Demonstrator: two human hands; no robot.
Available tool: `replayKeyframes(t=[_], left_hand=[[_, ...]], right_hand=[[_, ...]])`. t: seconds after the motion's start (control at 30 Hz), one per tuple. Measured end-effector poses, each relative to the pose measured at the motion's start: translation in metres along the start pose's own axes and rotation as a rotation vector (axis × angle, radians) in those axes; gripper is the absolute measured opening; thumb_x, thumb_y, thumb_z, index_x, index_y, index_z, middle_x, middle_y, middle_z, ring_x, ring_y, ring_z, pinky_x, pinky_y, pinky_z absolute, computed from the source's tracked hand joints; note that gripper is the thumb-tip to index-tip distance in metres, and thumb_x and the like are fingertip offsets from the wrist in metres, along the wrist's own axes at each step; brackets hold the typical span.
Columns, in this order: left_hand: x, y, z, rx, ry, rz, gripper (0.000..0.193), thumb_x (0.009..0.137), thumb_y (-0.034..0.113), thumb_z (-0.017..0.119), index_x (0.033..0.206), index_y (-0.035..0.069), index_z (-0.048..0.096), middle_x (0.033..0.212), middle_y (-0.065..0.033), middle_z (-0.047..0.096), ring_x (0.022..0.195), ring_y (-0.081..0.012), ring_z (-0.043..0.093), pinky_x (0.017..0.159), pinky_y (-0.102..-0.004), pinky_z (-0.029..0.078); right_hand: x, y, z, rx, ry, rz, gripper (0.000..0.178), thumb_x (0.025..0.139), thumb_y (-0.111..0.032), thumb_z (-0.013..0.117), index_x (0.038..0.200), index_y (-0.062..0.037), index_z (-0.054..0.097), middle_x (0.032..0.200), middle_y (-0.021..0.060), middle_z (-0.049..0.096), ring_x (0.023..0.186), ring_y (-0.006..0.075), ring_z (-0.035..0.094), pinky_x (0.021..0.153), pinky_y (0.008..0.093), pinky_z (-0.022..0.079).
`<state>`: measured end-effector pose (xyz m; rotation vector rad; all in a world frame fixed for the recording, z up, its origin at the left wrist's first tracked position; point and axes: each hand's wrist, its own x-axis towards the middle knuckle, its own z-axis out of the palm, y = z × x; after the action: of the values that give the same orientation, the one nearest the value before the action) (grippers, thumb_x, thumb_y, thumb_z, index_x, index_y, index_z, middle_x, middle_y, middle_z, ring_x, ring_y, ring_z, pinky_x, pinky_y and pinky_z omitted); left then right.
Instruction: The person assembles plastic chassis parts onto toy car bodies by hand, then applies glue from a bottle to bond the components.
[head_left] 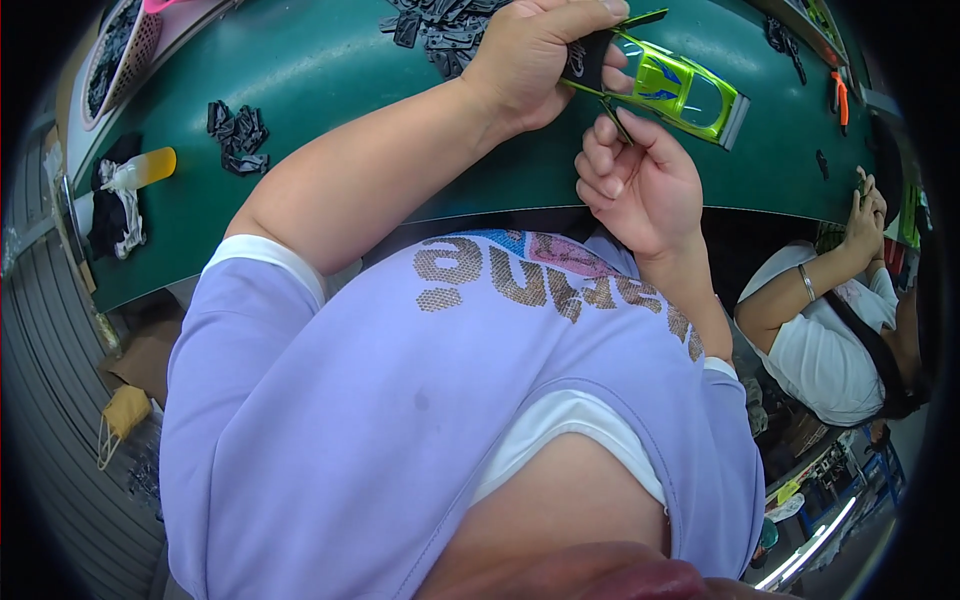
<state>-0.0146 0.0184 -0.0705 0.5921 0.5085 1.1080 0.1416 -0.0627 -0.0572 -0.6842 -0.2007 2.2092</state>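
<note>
My left hand [535, 65] is closed around the hood end of a shiny lime-green toy car body [690, 90], just above the green table. The car has blue marks, a clear window and a silver-grey rear edge. Two narrow green flaps, which look like its doors, stand out from its sides. Thumb and fingers of my right hand [645, 180] pinch the nearer door [617, 121]. A black patch on the hood shows between my left fingers. My left hand hides part of the car's front.
Black plastic parts [450, 35] lie heaped beyond my left forearm, with a smaller pile [238, 135] to the left. A yellow bottle [150, 170] and basket [128, 50] are at far left. An orange-handled tool [840, 100] lies right, near another person's hands [865, 215].
</note>
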Motion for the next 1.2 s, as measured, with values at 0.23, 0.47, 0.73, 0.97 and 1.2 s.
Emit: replayKeyframes(t=[0.23,0.47,0.73,0.97,1.2], left_hand=[[-0.001,-0.001,0.004,-0.153,0.065,-0.186,0.015,0.095,0.02,0.064,0.093,0.006,0.063,0.074,-0.0046,0.063,0.06,-0.0145,0.061,0.059,-0.0255,0.053],[0.0,-0.004,0.002,-0.079,0.001,-0.116,0.016,0.099,0.02,0.06,0.096,0.005,0.062,0.076,-0.0045,0.063,0.063,-0.0139,0.061,0.063,-0.0242,0.052],[0.0,0.006,0.004,-0.329,-0.042,-0.14,0.019,0.104,0.017,0.048,0.103,0.001,0.058,0.094,-0.0103,0.064,0.084,-0.0199,0.065,0.079,-0.0324,0.057],[0.002,0.002,-0.001,-0.384,-0.128,-0.127,0.019,0.104,0.018,0.049,0.103,0.001,0.059,0.094,-0.0104,0.065,0.084,-0.0194,0.066,0.08,-0.0325,0.057],[0.001,-0.002,0.002,-0.288,-0.027,-0.131,0.019,0.103,0.018,0.05,0.103,0.003,0.06,0.093,-0.0089,0.066,0.083,-0.0183,0.066,0.08,-0.0321,0.057]], right_hand=[[0.002,0.001,0.01,0.156,-0.126,0.058,0.03,0.101,-0.027,0.043,0.081,-0.0061,0.052,0.071,0.0088,0.057,0.055,0.0149,0.043,0.052,0.0275,0.037],[0.002,-0.002,0.005,0.165,-0.136,0.087,0.035,0.102,-0.031,0.041,0.082,-0.005,0.054,0.074,0.0105,0.059,0.056,0.0163,0.047,0.053,0.0281,0.039],[-0.021,-0.012,0.0,-0.687,0.252,-0.492,0.017,0.094,-0.012,0.065,0.103,0.0022,0.062,0.087,0.0102,0.068,0.069,0.0096,0.063,0.061,0.0199,0.049],[-0.014,-0.004,-0.006,-1.299,0.326,-0.965,0.018,0.088,-0.001,0.071,0.104,0.0019,0.063,0.091,0.0047,0.066,0.075,0.0067,0.062,0.067,0.0194,0.05],[-0.007,-0.01,0.001,-1.415,0.337,-1.058,0.009,0.085,0.001,0.073,0.092,0.0016,0.067,0.088,0.0067,0.067,0.072,0.0084,0.063,0.064,0.0208,0.05]])
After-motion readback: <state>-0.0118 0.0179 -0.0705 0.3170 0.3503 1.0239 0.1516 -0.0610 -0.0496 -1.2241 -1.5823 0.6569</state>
